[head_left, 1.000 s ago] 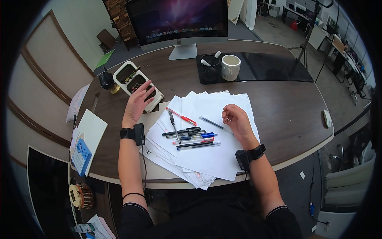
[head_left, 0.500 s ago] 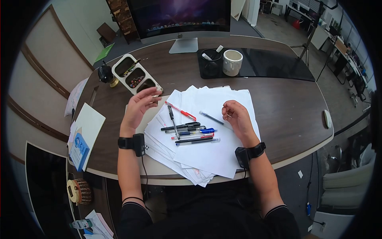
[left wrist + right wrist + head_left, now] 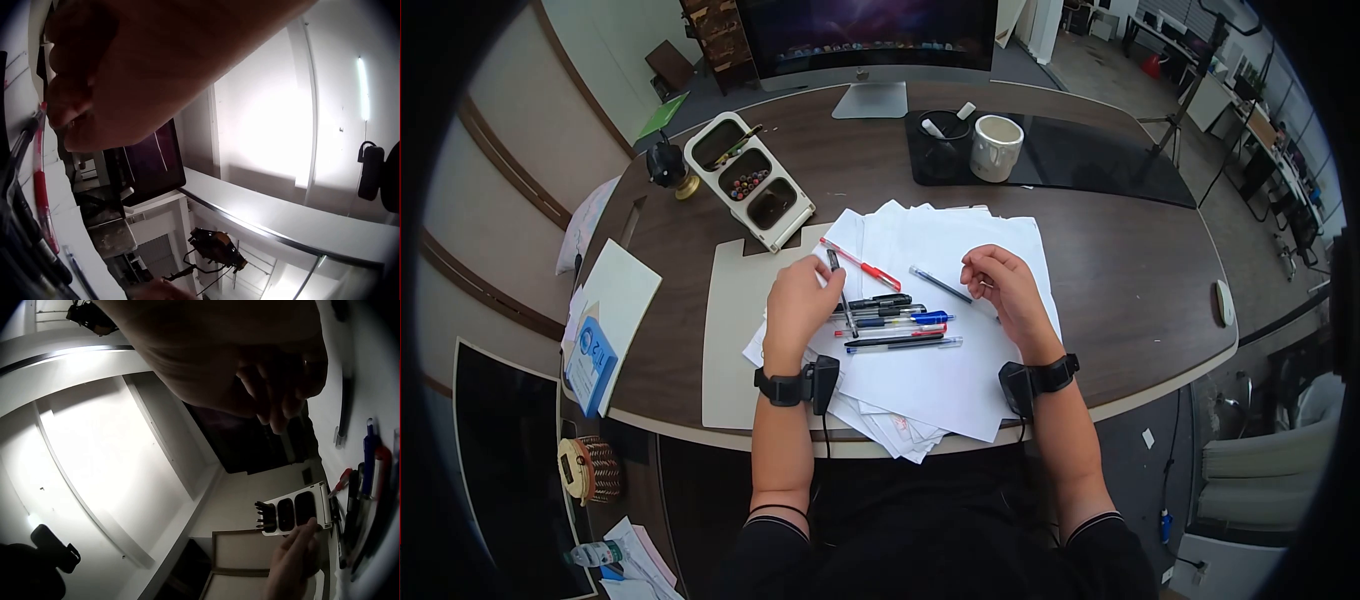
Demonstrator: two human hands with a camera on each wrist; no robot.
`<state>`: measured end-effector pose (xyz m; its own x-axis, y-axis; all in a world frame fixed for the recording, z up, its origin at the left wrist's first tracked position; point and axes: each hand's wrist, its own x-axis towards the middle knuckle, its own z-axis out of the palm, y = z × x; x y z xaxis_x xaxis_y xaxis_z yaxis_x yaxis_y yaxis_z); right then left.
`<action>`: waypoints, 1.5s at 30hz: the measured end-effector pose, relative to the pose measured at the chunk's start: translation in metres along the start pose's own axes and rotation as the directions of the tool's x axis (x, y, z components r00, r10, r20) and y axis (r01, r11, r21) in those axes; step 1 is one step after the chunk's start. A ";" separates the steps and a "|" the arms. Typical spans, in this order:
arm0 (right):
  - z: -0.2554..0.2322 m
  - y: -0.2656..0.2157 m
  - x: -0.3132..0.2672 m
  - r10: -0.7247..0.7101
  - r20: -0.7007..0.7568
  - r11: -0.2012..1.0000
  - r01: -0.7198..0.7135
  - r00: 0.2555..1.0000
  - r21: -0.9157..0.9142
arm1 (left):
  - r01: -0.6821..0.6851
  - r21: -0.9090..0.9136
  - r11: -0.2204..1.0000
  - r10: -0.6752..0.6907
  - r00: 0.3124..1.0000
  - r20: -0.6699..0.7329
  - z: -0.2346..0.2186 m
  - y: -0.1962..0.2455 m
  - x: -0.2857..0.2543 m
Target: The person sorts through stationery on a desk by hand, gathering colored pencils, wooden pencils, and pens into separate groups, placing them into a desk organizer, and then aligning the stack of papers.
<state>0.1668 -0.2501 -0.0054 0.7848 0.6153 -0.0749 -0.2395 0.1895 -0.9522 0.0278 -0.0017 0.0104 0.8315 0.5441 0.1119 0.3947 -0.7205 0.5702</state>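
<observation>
At the left edge of the desk a white board overhangs the rim, with a blue box on it whose print is too small to read. Farther in, a three-compartment tray stands aslant, and bare wood lies open between it and the sheets. A pale mat lies before the left hand. That hand rests on the spread of white papers, its fingers curled at the upper end of a black pen; whether the grip pinches the pen I cannot tell. Just right of the hand lies a row of pens, with a red pen above them. The right hand hangs loosely curled over the papers, holding nothing, a dark pen just beside it. At the back stand a black cup and a white mug on a dark mat. A mouse sits near the right rim.
</observation>
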 end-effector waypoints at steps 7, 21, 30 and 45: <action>-0.002 0.001 0.003 -0.021 -0.021 0.999 0.020 1.000 -0.033 | 0.121 -0.028 0.992 -0.109 0.959 0.263 0.006 -0.002 -0.003; 0.034 -0.031 0.009 0.025 0.209 0.731 0.125 0.978 -0.671 | 0.320 -0.927 0.195 0.178 0.918 0.354 0.011 0.006 0.001; 0.080 0.011 0.047 -0.027 0.198 0.227 0.199 0.980 -0.954 | 0.300 -0.948 0.108 0.148 0.938 0.314 0.011 0.001 0.004; 0.068 -0.003 0.052 -0.242 0.054 0.744 0.221 0.969 -0.630 | 0.197 -0.980 0.037 0.014 0.980 0.198 0.022 -0.003 0.005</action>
<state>0.1697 -0.1664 0.0135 0.7875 0.5913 0.1742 0.3555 -0.2049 -0.9119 0.0395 -0.0059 -0.0089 0.8979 0.4380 -0.0428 -0.2045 0.5014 0.8407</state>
